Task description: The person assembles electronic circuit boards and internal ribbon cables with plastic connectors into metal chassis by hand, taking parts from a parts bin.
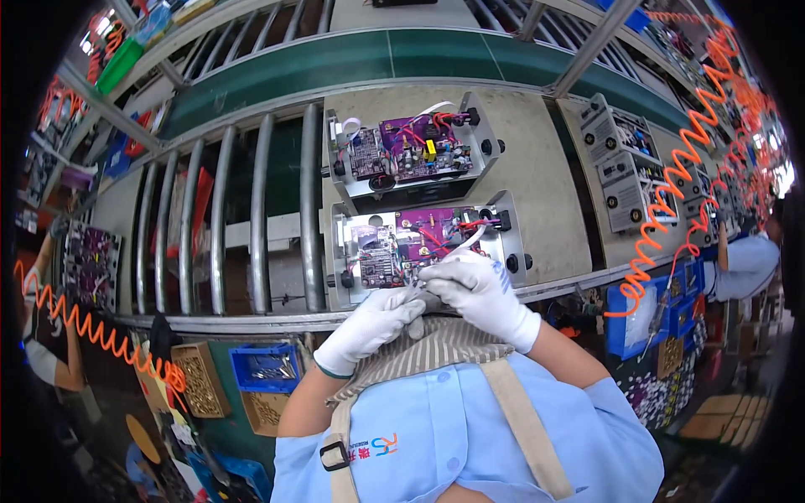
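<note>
Both my hands wear white gloves and meet close to my apron, at the near edge of the line. My left hand (377, 323) has its fingers pressed together, and my right hand (474, 293) pinches just above it. Whatever small piece lies between the fingertips is too small to name. Right beyond them sits an open metal chassis (513, 239) with a purple circuit board (428, 226), red wires and a white ribbon cable. Farther off stands a second chassis (485, 138) of the same kind, its purple board (402, 134) facing up.
Metal rollers (263, 210) lie left of the chassis. Below left are a blue bin (264, 352) of metal parts and a cardboard box (199, 381) of small brass-coloured parts. Orange coiled hoses (662, 226) hang right and left. More chassis (625, 197) stand at right, near a co-worker (746, 264).
</note>
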`<state>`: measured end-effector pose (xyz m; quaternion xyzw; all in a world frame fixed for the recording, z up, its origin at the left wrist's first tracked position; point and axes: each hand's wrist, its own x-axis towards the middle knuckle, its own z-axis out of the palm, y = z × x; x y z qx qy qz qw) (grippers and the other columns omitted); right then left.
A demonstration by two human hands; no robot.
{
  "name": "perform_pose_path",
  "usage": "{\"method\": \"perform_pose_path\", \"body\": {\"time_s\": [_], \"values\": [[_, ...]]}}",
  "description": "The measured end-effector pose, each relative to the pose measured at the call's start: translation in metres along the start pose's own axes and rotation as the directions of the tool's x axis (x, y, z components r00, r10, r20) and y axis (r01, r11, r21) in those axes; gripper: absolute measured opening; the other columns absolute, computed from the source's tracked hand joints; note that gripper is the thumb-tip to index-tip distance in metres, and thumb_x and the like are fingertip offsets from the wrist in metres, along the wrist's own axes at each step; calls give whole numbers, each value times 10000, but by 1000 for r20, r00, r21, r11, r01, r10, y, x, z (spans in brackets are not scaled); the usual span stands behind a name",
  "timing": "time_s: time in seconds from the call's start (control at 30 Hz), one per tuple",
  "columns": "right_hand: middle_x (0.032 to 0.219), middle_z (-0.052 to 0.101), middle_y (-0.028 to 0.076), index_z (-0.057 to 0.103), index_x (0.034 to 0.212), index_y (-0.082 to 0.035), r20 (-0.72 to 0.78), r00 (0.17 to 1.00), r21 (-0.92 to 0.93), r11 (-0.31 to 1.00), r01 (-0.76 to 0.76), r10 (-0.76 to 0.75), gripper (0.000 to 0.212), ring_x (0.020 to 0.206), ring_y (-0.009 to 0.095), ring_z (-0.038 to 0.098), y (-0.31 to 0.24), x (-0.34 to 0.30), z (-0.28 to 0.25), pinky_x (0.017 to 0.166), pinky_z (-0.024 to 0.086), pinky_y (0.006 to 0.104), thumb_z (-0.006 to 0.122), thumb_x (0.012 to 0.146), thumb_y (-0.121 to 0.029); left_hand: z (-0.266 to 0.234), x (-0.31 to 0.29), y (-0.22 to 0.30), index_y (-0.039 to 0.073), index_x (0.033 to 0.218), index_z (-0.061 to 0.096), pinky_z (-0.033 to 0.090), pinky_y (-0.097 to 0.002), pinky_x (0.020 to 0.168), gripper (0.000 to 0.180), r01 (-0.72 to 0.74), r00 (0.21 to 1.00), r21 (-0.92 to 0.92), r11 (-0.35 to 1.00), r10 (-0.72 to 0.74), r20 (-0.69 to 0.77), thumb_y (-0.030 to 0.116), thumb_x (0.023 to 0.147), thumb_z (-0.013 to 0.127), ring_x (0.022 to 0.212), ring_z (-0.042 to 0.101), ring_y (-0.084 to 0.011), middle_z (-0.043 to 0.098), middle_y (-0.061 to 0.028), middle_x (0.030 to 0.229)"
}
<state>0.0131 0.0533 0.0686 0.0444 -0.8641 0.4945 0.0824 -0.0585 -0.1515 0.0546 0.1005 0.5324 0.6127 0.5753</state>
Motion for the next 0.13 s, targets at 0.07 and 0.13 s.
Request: {"method": "perform_pose_path", "body": {"time_s": [0.07,0.13], "values": [[975,713,118,735,1095,-58,208,966,68,983,-168,151,222,855,261,692,11,2,-18,785,550,341,714,888,-136,9,9,-15,74,1211,669,323,-192,561,305,-150,989,0,989,150,-7,303,1038,565,631,463,-17,587,49,721],[1110,709,106,712,1178,-80,293,893,237,880,-413,340,277,866,240,694,-1,5,-31,792,553,355,704,917,-170,17,12,-15,72,1227,669,315,-192,554,333,-132,991,-15,991,132,-8,324,1037,562,636,467,-16,601,39,718]]}}
